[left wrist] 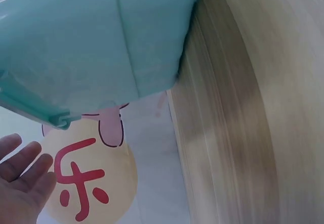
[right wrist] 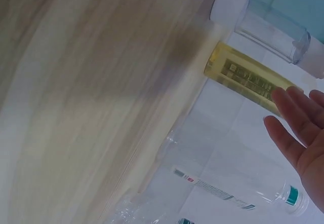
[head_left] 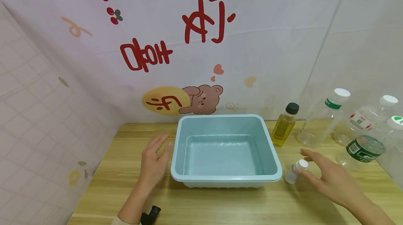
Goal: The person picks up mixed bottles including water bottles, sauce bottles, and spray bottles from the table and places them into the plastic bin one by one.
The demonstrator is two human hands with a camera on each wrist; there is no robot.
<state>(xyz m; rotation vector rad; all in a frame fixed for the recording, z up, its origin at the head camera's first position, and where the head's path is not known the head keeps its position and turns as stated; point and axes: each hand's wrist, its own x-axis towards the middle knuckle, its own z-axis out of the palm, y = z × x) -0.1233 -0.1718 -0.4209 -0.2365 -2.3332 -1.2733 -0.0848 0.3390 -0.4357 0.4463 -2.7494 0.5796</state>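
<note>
A light blue plastic basin (head_left: 226,179) stands between my two hands. My left hand (head_left: 155,160) is held just left of the basin, fingers extended and holding nothing; in the left wrist view its fingers (left wrist: 30,171) are apart from the basin wall. At the basin's right front corner stands a small clear bottle (head_left: 292,175) with a white cap. My right hand (head_left: 330,179) reaches around it, thumb near the cap and fingers beyond it. In the right wrist view the fingers are straight beside the small bottle (right wrist: 271,29); whether the thumb touches is unclear.
Behind the small bottle stands a bottle of yellow oil (head_left: 283,128) with a black cap. Several clear plastic bottles (head_left: 365,148) are grouped at the right. A black object (head_left: 151,214) lies by my left forearm. A printed cloth (head_left: 277,43) hangs behind the wooden table (head_left: 122,148).
</note>
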